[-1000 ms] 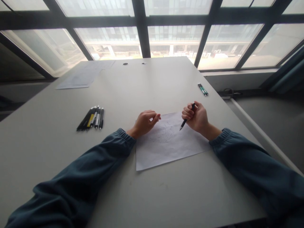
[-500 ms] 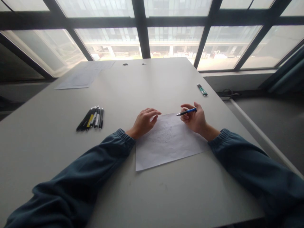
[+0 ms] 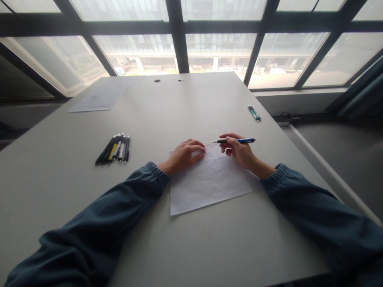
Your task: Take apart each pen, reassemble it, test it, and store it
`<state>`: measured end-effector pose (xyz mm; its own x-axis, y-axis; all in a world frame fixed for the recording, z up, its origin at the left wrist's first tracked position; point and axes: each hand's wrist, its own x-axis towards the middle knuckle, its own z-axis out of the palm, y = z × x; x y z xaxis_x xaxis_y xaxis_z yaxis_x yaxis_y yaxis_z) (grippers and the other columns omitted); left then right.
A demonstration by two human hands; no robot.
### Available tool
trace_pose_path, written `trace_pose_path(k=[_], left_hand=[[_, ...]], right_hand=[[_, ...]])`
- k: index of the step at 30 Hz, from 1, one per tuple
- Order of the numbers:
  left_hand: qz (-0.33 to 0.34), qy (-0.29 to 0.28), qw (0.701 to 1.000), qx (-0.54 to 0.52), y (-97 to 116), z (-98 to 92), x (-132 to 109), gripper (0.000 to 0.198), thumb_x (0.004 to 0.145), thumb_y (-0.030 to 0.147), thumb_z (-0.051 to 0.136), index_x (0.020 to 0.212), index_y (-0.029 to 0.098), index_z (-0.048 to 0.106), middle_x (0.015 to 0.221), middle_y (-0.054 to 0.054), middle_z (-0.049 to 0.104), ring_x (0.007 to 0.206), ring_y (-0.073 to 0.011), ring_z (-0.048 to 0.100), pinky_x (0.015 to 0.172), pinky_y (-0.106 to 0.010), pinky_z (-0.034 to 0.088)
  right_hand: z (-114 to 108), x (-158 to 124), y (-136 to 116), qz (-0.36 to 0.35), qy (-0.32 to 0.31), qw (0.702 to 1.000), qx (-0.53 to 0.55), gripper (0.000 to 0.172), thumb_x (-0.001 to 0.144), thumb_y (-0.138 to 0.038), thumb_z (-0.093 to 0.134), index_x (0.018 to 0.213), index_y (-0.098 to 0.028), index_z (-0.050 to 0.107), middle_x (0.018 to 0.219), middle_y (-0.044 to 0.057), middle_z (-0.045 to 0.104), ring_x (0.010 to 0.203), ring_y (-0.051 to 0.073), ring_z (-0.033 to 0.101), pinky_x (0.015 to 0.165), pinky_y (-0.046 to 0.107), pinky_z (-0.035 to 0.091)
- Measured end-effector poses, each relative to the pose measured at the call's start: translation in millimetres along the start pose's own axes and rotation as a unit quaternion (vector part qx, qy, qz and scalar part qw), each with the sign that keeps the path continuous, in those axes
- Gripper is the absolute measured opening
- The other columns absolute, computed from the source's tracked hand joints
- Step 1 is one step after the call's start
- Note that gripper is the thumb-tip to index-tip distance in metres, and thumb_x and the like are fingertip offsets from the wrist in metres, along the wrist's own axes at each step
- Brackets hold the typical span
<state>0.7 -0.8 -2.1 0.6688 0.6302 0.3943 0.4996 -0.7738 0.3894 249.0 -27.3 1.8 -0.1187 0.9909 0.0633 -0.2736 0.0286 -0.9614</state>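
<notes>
A white sheet of paper [image 3: 209, 191] lies on the table in front of me, with faint pencil-like marks across its upper middle. My left hand [image 3: 187, 156] rests over its upper left part, fingers stretched forward and slightly curved, holding nothing. A blue and black pen [image 3: 247, 140] is pinched between the thumb and fingers of my right hand [image 3: 239, 152], above the paper's upper right part. The pen lies nearly level, its tip pointing left toward my left hand and apart from the sheet.
Several black, silver and yellow pens [image 3: 115, 149] lie in a bunch at left. Green pens [image 3: 254, 113] sit by the table's right edge. More paper sheets [image 3: 98, 97] cover the far left corner. Windows stand beyond the white table [image 3: 185, 115].
My right hand has moved left and turned, so the pen lies flatter with its blue end showing past the hand. My left hand has shifted slightly right and settled lower.
</notes>
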Motion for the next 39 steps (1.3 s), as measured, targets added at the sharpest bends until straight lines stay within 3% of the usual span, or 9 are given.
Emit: trace_pose_path(k=[2, 7, 13, 17, 20, 24, 29, 39], left_hand=[[-0.001, -0.002, 1.000, 0.000, 0, -0.1, 0, 0.014, 0.093, 0.030, 0.062, 0.098, 0.025, 0.074, 0.110, -0.004, 0.072, 0.102, -0.0191, 0.065, 0.098, -0.037, 0.050], [-0.002, -0.003, 1.000, -0.001, 0, -0.1, 1, 0.015, 0.093, 0.031, 0.062, 0.098, 0.025, 0.074, 0.110, -0.005, 0.072, 0.102, -0.0199, 0.064, 0.097, -0.038, 0.050], [-0.005, -0.004, 1.000, -0.004, 1, -0.3, 2, 0.014, 0.093, 0.030, 0.061, 0.098, 0.025, 0.074, 0.110, -0.005, 0.072, 0.102, -0.0198, 0.064, 0.097, -0.037, 0.050], [-0.002, -0.001, 1.000, -0.002, 1, 0.2, 2, 0.014, 0.093, 0.029, 0.062, 0.098, 0.025, 0.074, 0.109, -0.005, 0.072, 0.101, -0.0194, 0.064, 0.096, -0.036, 0.050], [-0.005, 0.001, 1.000, -0.002, 2, 0.0, 2, 0.013, 0.092, 0.028, 0.063, 0.098, 0.025, 0.074, 0.109, -0.005, 0.072, 0.102, -0.0199, 0.064, 0.095, -0.036, 0.050], [-0.006, -0.001, 1.000, -0.006, 2, -0.4, 3, 0.012, 0.091, 0.027, 0.064, 0.096, 0.024, 0.074, 0.109, -0.006, 0.072, 0.103, -0.0212, 0.063, 0.095, -0.037, 0.050], [-0.009, 0.000, 1.000, -0.006, 3, 0.7, 4, 0.012, 0.091, 0.026, 0.064, 0.095, 0.024, 0.074, 0.108, -0.006, 0.072, 0.102, -0.0211, 0.063, 0.095, -0.037, 0.050], [-0.012, 0.008, 1.000, -0.017, 5, 1.6, 6, 0.012, 0.089, 0.022, 0.064, 0.093, 0.024, 0.075, 0.106, -0.005, 0.073, 0.100, -0.0208, 0.063, 0.093, -0.036, 0.051]], right_hand=[[2, -2, 1, -0.020, -0.008, 0.998, -0.052, 0.025, 0.079, -0.039, 0.076, 0.092, -0.018, 0.071, 0.073, 0.003, 0.069, 0.059, 0.013, 0.060, 0.046, 0.022, 0.038], [6, -2, 4, -0.066, 0.028, 0.988, -0.138, 0.029, 0.079, -0.040, 0.078, 0.073, -0.018, 0.061, 0.052, -0.004, 0.058, 0.044, 0.007, 0.048, 0.042, 0.020, 0.035], [3, 0, 7, -0.078, 0.054, 0.980, -0.175, 0.037, 0.083, -0.050, 0.072, 0.071, -0.018, 0.058, 0.056, 0.000, 0.063, 0.042, 0.009, 0.053, 0.040, 0.021, 0.038], [21, -13, -4, -0.113, 0.073, 0.973, -0.187, 0.030, 0.084, -0.044, 0.073, 0.076, -0.019, 0.058, 0.058, -0.001, 0.064, 0.044, 0.010, 0.055, 0.042, 0.021, 0.041], [49, -32, -6, -0.091, 0.019, 0.982, -0.166, 0.030, 0.087, -0.044, 0.070, 0.075, -0.021, 0.054, 0.056, -0.002, 0.063, 0.043, 0.010, 0.053, 0.041, 0.021, 0.039], [74, -47, 11, -0.046, -0.074, 0.978, -0.191, 0.029, 0.087, -0.042, 0.068, 0.074, -0.021, 0.053, 0.055, -0.003, 0.061, 0.043, 0.010, 0.054, 0.042, 0.022, 0.039], [69, -45, 29, -0.032, -0.084, 0.960, -0.263, 0.021, 0.085, -0.033, 0.066, 0.074, -0.022, 0.051, 0.057, -0.004, 0.059, 0.047, 0.011, 0.054, 0.047, 0.023, 0.038], [66, -45, 24, -0.046, -0.080, 0.950, -0.298, 0.021, 0.083, -0.030, 0.065, 0.071, -0.023, 0.049, 0.055, -0.005, 0.054, 0.049, 0.011, 0.049, 0.049, 0.024, 0.037]])
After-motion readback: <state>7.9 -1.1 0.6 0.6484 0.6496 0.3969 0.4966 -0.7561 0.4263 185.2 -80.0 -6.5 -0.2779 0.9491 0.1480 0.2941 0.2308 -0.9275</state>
